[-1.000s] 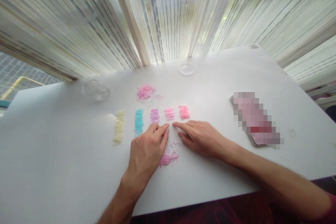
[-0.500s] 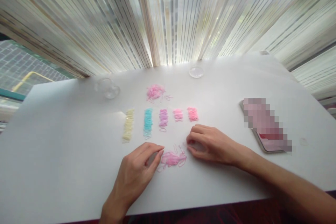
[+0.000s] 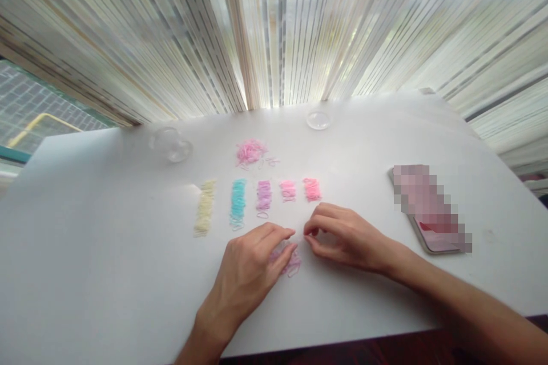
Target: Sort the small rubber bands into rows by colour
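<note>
A loose pile of pink-lilac elastic bands (image 3: 293,264) lies on the white table, partly covered by my left hand (image 3: 257,256). That hand reaches over the pile, thumb and forefinger a little apart, with nothing visible between them. Just right of the pile, my right hand (image 3: 342,236) has thumb and forefinger pinched; anything between the tips is too small to make out. Beyond the hands are rows of small bands: yellow (image 3: 205,208), turquoise (image 3: 237,203), purple (image 3: 264,196), light pink (image 3: 288,190) and coral pink (image 3: 312,189).
Behind the rows sits another heap of pink bands (image 3: 250,152). Clear round containers or lids (image 3: 177,150) stand at the back left, and a clear round lid (image 3: 318,120) at the back centre. A phone (image 3: 428,211) lies on the right. Striped curtains (image 3: 265,34) border the far edge.
My left hand has moved right, over the pile, and its thumb and forefinger have parted. My right hand stays almost in place. The view has shifted slightly.
</note>
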Motion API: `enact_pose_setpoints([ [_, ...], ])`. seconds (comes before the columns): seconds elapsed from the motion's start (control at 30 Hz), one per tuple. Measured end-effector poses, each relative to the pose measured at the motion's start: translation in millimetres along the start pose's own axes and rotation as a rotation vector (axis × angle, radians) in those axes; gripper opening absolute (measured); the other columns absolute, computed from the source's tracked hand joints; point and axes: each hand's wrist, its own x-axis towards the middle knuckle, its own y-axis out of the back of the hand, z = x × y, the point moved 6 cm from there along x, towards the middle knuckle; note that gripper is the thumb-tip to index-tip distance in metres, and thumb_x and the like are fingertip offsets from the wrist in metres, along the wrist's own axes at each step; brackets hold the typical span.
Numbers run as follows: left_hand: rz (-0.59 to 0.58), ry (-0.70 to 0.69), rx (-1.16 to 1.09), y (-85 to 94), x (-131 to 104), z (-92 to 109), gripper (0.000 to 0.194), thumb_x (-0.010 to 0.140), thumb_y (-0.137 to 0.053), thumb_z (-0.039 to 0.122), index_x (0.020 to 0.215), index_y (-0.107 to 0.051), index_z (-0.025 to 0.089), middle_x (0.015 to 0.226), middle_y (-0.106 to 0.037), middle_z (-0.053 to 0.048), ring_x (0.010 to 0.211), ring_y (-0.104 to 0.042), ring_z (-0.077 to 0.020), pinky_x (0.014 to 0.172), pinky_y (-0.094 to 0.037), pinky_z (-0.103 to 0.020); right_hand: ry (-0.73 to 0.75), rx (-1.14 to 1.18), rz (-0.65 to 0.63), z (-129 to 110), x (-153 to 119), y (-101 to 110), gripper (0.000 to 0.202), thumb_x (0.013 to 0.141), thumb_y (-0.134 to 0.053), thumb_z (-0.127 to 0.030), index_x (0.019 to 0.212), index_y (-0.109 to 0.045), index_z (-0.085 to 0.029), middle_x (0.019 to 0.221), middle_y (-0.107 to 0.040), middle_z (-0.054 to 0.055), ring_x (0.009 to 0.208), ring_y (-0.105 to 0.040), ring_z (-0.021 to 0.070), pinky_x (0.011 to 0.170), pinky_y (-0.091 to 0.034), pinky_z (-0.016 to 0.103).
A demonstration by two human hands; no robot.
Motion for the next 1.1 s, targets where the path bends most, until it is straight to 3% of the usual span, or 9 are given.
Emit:
enact_pose_setpoints([
  [0.4,0.042,0.006,-0.073,-1.9,6.5,1.5,0.011,0.093,-0.062,0.019,0.096,-0.072,0.023,0.089,-0.075,0.0,0.078,-0.07,-0.0144,0.069,-0.053,-0.024,0.068,-0.02,0.102,-6.7,-0.1,6.9,0.011,0.088,-0.058,-0.011,0.087,-0.064,-0.019,0.078,-0.064,0.002,0.072,-0.059,0.0148,0.066,-0.047,0.026],
  [0.63,0.063,-0.009,-0.064,0.4,8.6,3.6,0.011,0.091,-0.062,0.015,0.089,-0.07,0.021,0.082,-0.073,0.001,0.072,-0.068,-0.0131,0.065,-0.049,-0.023,0.088,-0.036,0.098,-8.5,0.0,8.1,0.008,0.09,-0.058,-0.014,0.09,-0.064,-0.019,0.079,-0.064,0.003,0.073,-0.059,0.0157,0.066,-0.047,0.027],
  [0.77,0.089,-0.057,-0.029,4.7,7.8,5.1,0.011,0.09,-0.061,0.014,0.091,-0.07,0.021,0.083,-0.072,0.001,0.074,-0.067,-0.0137,0.069,-0.051,-0.024,0.087,-0.043,0.083,-6.9,-0.7,7.0,0.009,0.092,-0.062,-0.023,0.1,-0.064,-0.018,0.087,-0.067,0.006,0.079,-0.06,0.0173,0.069,-0.05,0.029],
  [1.1,0.068,-0.11,0.076,8.5,10.1,6.1,0.011,0.094,-0.059,0.016,0.091,-0.068,0.021,0.082,-0.071,0.0,0.074,-0.067,-0.0146,0.07,-0.051,-0.026,0.092,-0.06,0.131,-8.4,-0.1,9.5,0.007,0.094,-0.059,-0.019,0.093,-0.065,-0.018,0.08,-0.066,0.005,0.073,-0.059,0.0156,0.067,-0.049,0.027],
])
